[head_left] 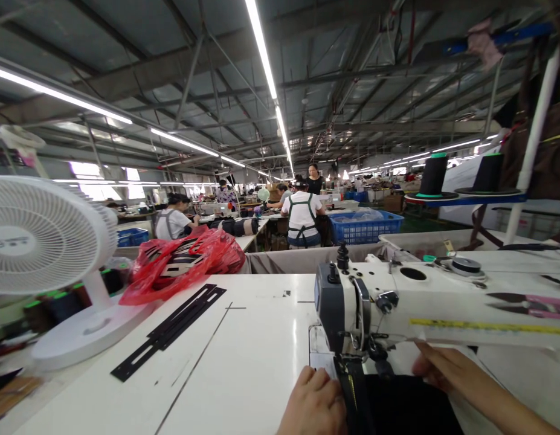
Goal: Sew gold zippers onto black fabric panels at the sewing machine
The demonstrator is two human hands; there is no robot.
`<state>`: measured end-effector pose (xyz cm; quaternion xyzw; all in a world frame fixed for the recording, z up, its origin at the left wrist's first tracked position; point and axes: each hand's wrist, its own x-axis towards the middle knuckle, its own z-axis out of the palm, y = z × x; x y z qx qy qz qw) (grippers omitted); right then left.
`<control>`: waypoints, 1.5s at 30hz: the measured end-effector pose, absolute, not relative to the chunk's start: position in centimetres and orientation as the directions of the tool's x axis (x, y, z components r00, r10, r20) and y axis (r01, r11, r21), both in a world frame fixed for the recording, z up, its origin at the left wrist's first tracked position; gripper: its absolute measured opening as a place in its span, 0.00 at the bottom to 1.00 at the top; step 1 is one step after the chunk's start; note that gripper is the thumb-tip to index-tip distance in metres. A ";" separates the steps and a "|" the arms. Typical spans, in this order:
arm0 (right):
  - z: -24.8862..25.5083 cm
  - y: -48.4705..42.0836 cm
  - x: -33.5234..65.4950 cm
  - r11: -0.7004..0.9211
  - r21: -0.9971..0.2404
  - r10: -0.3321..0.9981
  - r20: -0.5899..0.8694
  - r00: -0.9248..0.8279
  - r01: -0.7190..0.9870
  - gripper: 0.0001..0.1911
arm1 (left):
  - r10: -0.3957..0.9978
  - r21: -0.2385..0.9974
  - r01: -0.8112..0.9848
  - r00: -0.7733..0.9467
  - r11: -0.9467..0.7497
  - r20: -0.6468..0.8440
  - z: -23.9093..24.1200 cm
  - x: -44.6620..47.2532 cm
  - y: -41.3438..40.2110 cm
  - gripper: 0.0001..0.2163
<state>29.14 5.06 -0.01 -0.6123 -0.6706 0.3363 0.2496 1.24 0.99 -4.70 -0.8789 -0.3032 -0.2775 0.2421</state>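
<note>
On the table (257, 362), the sewing machine (424, 290) is supported; beneath its head the black fabric (411, 408) is laid, apparently so that its edge is kept aligned. Slotted strips (168, 329) are set well to the left, presumably out of the way. The fabric seems steadied by the curled left hand (316, 403) and the right hand (443, 367) opposite (whether either is gripping cannot be told). Glossy tabletop, hard casing, matte cloth and flat, thin strips are contrasted, then a narrow yellow line (353, 391) on the fabric.

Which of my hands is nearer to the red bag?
Left. Your left hand is to the right of the red bag, on its near side; your right hand is farther right.
</note>
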 end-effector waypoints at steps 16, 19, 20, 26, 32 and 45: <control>0.0 2.6 28.5 -0.094 -0.664 0.984 -0.175 -0.033 0.742 0.29 | 0.624 0.068 0.680 0.621 -0.730 0.475 -2.5 1.1 -1.1 0.02; 0.3 2.9 28.3 -0.049 -0.809 0.996 -0.082 -0.030 0.585 0.25 | 0.646 0.110 0.684 0.606 -0.721 0.464 -1.7 1.2 -1.6 0.02; 0.4 3.1 28.2 -0.019 -0.838 0.999 -0.040 -0.027 0.546 0.24 | 0.652 0.120 0.686 0.603 -0.718 0.460 -1.5 1.3 -1.8 0.02; -0.8 3.7 28.1 0.293 -0.550 0.949 0.264 -0.170 0.782 0.10 | 0.665 0.132 0.691 0.597 -0.710 0.450 -1.0 1.4 -2.2 0.03; -0.6 1.2 25.2 0.470 -0.045 0.716 0.603 -0.352 0.881 0.14 | 0.725 0.298 0.683 0.502 -0.667 0.470 -1.4 1.0 -2.6 0.05; -1.8 -1.1 20.8 0.784 -0.070 0.556 0.519 -0.649 0.616 0.22 | 0.516 0.116 0.559 0.640 -0.821 0.569 -1.8 0.5 -1.9 0.10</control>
